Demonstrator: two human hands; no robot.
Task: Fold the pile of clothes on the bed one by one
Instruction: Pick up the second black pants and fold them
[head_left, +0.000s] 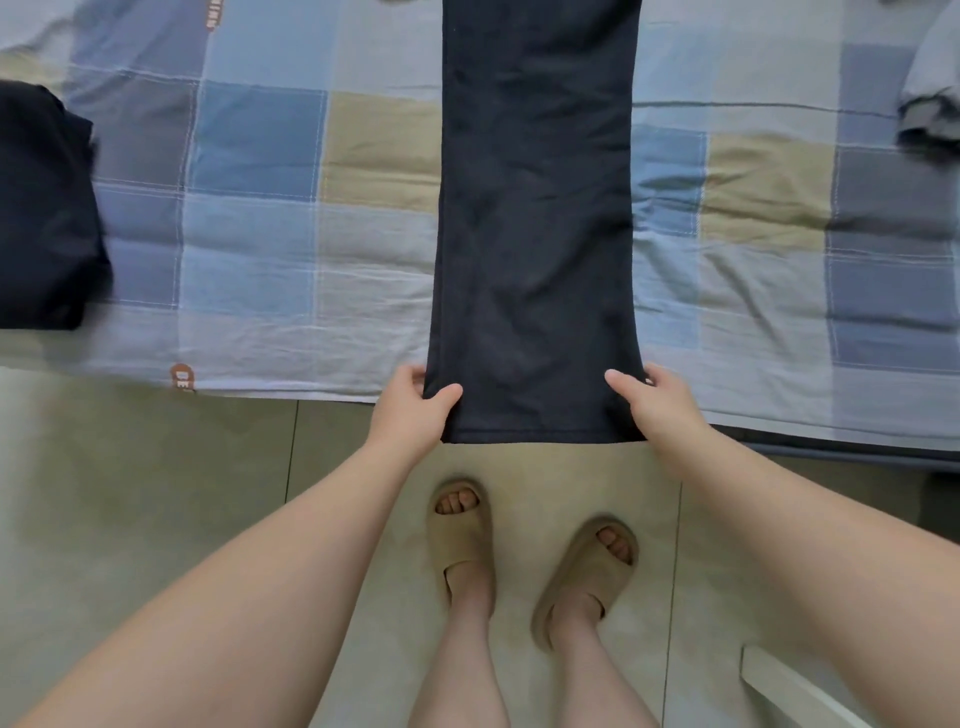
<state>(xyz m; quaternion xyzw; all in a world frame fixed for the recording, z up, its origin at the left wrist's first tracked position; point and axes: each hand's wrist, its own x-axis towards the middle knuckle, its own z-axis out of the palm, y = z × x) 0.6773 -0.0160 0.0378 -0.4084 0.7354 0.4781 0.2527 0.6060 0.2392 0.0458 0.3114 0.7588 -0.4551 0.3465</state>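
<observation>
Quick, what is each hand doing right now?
Left hand: grips the near left corner of the dark garment.
Right hand: grips its near right corner.

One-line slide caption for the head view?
The left hand and right hand grip the near corners of a dark garment spread lengthwise on the checked bedspread.

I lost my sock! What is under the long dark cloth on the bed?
The dark cloth lies on the checked bedspread; the left hand and right hand pinch its near corners. Anything smaller beneath is covered.
</observation>
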